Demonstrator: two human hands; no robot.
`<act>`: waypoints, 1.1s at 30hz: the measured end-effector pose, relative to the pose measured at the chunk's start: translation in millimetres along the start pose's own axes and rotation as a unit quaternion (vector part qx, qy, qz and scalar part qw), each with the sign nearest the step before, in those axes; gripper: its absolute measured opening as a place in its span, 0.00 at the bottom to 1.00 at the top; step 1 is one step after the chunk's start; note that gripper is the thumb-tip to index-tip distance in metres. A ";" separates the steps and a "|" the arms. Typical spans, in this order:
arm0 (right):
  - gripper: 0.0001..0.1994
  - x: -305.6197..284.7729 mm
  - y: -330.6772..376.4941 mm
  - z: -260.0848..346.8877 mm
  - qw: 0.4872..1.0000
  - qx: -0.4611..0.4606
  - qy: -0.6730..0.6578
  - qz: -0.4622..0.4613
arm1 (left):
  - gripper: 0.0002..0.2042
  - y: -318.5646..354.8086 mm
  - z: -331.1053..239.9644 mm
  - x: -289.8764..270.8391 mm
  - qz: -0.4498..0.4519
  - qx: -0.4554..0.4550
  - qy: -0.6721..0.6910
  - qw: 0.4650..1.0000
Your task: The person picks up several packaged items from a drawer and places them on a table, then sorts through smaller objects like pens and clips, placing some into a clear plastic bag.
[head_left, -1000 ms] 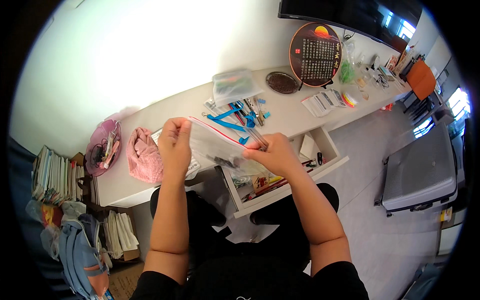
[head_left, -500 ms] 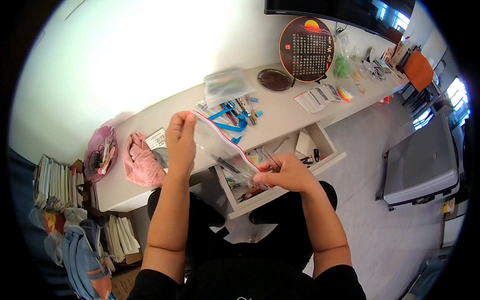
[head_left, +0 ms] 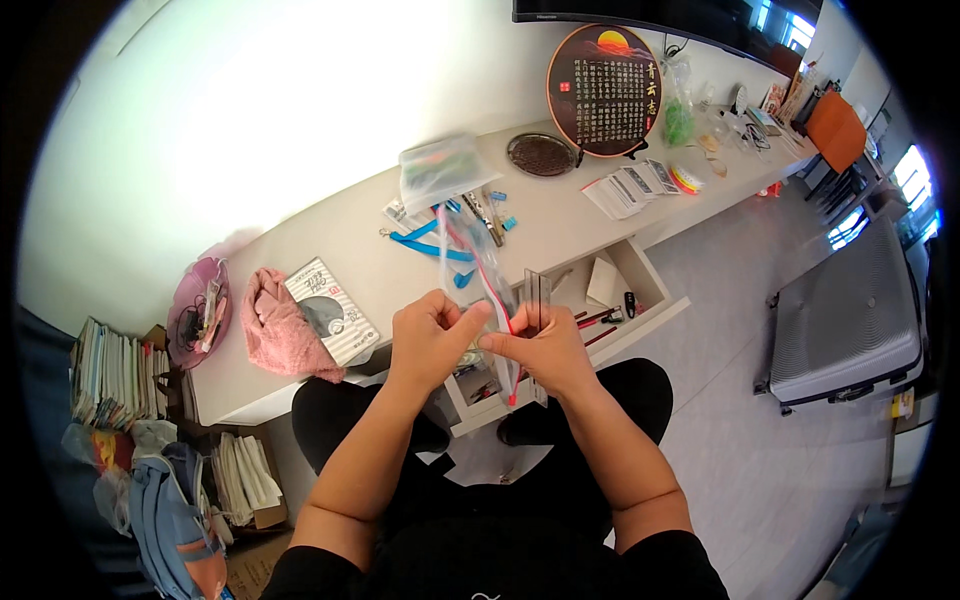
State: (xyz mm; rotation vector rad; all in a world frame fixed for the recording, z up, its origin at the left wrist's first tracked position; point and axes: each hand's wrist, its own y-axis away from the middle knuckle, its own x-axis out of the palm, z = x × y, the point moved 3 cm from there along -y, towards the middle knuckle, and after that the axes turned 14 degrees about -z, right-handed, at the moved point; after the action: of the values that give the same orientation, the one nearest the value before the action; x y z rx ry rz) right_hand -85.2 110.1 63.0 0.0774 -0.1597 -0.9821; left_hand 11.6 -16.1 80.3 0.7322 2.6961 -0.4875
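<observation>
A clear zip bag (head_left: 462, 262) with a red closure strip hangs upright between my hands above the open drawer (head_left: 655, 285). My left hand (head_left: 432, 338) is closed on the bag's near left side, thumb pressed against the fingers. My right hand (head_left: 550, 352) pinches the bag by its red strip, thumb on top. Clear ruler-like strips (head_left: 538, 288) stick up by the right fingers; whether they are gripped too is hard to see. Behind the bag, a blue lanyard (head_left: 415, 245) and pens (head_left: 482, 218) lie on the desk. What the bag holds is hidden.
On the long desk (head_left: 330, 225) are a pink cloth (head_left: 285, 330), a striped book (head_left: 335, 312), a frosted pouch (head_left: 440, 172), cards (head_left: 630, 188) and a round plaque (head_left: 605, 95). A grey suitcase (head_left: 845, 320) lies right. A backpack (head_left: 170, 510) and books stand left.
My left hand has come down and right, towards my right hand. The zip bag, stretched sideways before, now hangs nearly upright with its strip running down. The striped book is more exposed.
</observation>
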 end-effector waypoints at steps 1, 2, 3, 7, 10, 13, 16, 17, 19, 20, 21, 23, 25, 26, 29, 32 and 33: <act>0.13 -0.9 0.3 -2.2 1.000 0.007 -0.009 -0.008 | 0.13 -0.9 12.4 1.2 0.005 -0.014 0.024 1.000; 0.12 -2.0 0.9 -3.7 1.000 0.015 -0.019 -0.016 | 0.12 -1.3 20.5 0.2 0.009 -0.028 0.048 0.998; 0.12 -7.0 -0.4 -3.8 0.999 0.021 -0.022 -0.042 | 0.11 -1.4 22.1 -2.5 0.008 -0.041 0.075 0.996; 0.12 -36.0 -12.8 -11.9 0.992 -0.012 -0.013 -0.123 | 0.08 -1.5 28.1 -15.2 -0.016 0.002 0.080 0.997; 0.11 -40.6 -16.4 -16.9 0.986 -0.052 0.016 -0.158 | 0.07 4.4 23.1 -17.7 -0.042 0.075 0.048 0.995; 0.10 -37.9 -18.3 -21.6 0.985 -0.039 0.030 -0.163 | 0.07 9.3 16.6 -15.3 -0.048 0.129 0.037 0.990; 0.10 -42.6 -14.9 5.4 0.985 0.015 -0.016 -0.173 | 0.08 12.1 13.4 -14.0 -0.037 0.143 0.021 0.989; 0.11 -48.7 -13.2 22.1 0.979 -0.003 -0.061 -0.196 | 0.08 12.6 12.7 -13.7 -0.032 0.141 0.015 0.989; 0.12 -55.2 -4.8 69.9 0.945 -0.073 -0.286 -0.141 | 0.08 15.1 8.5 -16.7 -0.030 0.144 0.010 0.989; 0.12 -48.8 6.5 96.9 0.931 -0.111 -0.333 -0.098 | 0.08 17.0 7.1 -19.1 -0.031 0.145 0.005 0.989; 0.11 -45.3 17.0 119.5 0.912 -0.153 -0.376 -0.060 | 0.08 18.8 4.0 -16.8 -0.026 0.149 0.007 0.988; 0.14 -27.6 29.9 130.2 0.903 -0.199 -0.377 -0.045 | 0.08 22.2 -1.7 -7.4 -0.011 0.160 0.014 0.987; 0.14 -3.8 33.4 124.6 0.919 -0.240 -0.311 -0.038 | 0.08 24.2 -2.9 -2.2 -0.026 0.184 0.008 0.983; 0.13 3.9 28.6 112.6 0.935 -0.256 -0.243 -0.042 | 0.08 24.8 -3.1 0.8 -0.033 0.196 0.006 0.980; 0.11 13.5 4.9 64.6 0.975 -0.114 -0.184 -0.051 | 0.08 26.6 -0.6 2.9 -0.065 0.218 -0.009 0.974; 0.11 13.9 2.5 22.4 0.993 -0.031 -0.109 -0.029 | 0.08 28.2 -0.7 4.5 -0.086 0.252 -0.036 0.963; 0.12 14.3 3.8 14.1 0.998 -0.015 -0.062 -0.016 | 0.08 28.4 1.4 4.8 -0.094 0.259 -0.040 0.960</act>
State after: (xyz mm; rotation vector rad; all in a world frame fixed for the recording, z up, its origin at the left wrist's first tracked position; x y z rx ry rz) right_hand -76.7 100.4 78.8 -0.0093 -0.2588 -1.0208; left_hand 23.1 8.5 70.4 0.5596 2.5885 -1.2733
